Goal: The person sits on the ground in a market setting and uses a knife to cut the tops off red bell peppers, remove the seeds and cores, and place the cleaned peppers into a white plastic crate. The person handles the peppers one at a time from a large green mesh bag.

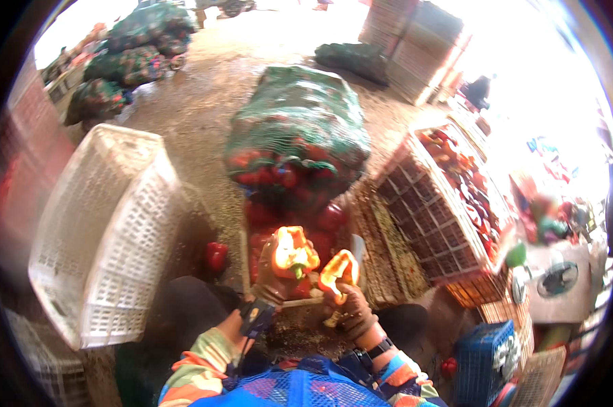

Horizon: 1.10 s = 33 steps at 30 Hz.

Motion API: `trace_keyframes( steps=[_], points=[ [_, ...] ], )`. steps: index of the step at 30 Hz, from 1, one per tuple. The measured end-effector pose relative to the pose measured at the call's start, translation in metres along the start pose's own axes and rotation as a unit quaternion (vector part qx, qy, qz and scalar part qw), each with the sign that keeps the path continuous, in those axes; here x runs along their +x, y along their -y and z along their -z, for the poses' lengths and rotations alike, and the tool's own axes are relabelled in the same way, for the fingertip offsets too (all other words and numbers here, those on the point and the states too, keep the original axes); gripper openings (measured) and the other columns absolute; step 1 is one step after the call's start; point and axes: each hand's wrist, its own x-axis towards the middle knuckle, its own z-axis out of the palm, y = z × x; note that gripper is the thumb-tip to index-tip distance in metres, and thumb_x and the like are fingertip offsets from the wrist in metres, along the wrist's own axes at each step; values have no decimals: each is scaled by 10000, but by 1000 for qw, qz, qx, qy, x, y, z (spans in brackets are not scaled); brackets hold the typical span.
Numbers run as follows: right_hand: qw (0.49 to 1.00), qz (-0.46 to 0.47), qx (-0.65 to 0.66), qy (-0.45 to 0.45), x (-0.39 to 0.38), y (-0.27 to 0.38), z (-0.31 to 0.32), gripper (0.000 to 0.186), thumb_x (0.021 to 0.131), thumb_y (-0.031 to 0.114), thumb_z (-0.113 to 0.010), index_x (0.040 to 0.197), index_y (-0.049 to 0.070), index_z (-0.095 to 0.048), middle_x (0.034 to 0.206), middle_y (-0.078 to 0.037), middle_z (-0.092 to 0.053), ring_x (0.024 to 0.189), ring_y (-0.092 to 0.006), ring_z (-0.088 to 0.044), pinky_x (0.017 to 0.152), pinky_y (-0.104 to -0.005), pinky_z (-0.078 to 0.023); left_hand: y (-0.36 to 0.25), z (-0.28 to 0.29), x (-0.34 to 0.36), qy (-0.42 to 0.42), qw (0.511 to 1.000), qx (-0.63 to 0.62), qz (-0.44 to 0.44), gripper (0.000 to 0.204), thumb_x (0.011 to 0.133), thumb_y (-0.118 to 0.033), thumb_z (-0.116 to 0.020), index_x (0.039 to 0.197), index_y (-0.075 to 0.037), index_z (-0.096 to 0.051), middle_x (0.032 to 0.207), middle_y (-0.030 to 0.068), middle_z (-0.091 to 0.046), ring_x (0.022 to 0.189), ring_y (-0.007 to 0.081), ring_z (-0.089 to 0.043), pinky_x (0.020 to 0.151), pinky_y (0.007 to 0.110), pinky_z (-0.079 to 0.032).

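My gloved left hand (272,278) grips a cut pepper half (293,247), orange inside, its green stem attached. My gloved right hand (350,308) holds another cut pepper piece (337,271) and a knife (357,246), whose pale blade rises behind that piece. Both hands are over a crate (306,302) of red peppers (330,218). A green mesh sack (296,115) full of peppers rests at the crate's far end. A loose red pepper (216,256) lies left of the crate.
A white plastic crate (75,230) stands left, a crate of cut peppers (466,197) right. A blue crate (479,359) sits lower right. Several filled sacks (126,68) lie back left; stacked boxes (415,47) stand behind. A person in dark clothing (477,91) is back right.
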Motion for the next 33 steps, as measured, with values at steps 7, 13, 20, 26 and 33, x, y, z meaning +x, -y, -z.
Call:
trace_keyframes(
  steps=[7,13,20,26,33],
  points=[
    [948,256,-174,-72,1,33,-87,250,807,108,-609,1038,29,-555,757,-92,-608,595,-190,-608,478,-295,-510,-56,9,-9,30,994,-89,-60,590,784,-513,-612,1155,-63,-523,1111,165,-573,1073,318,-530,893,537,-435],
    [813,338,-345,326,-33,39,-274,518,754,243,-742,1144,-12,-516,1042,-80,-593,780,-112,-577,580,-247,-489,-56,40,-12,5,984,42,-171,468,839,-451,-567,1120,-78,-539,1077,107,-598,979,273,-589,853,420,-486],
    [724,275,-593,220,-21,29,-194,498,670,102,-796,1113,21,-584,946,-15,-633,848,-71,-558,762,-236,-469,-68,6,-32,119,986,79,-90,452,894,-424,-475,1149,-51,-479,1047,75,-565,960,200,-566,879,342,-458],
    [610,340,-702,144,-17,18,-150,497,648,230,-747,1081,47,-586,831,-152,-642,782,-271,-643,693,-345,-506,-38,-16,-38,29,995,84,-44,222,911,-252,-479,997,-50,-517,910,30,-521,892,128,-530,820,287,-452],
    [814,367,-444,71,-24,0,-109,331,708,85,-734,1007,14,-610,897,-15,-643,780,-71,-583,717,-240,-492,-3,-20,-28,-84,986,94,-111,201,906,-187,-513,1021,-26,-549,884,98,-599,770,208,-608,692,346,-536]
  ],
)
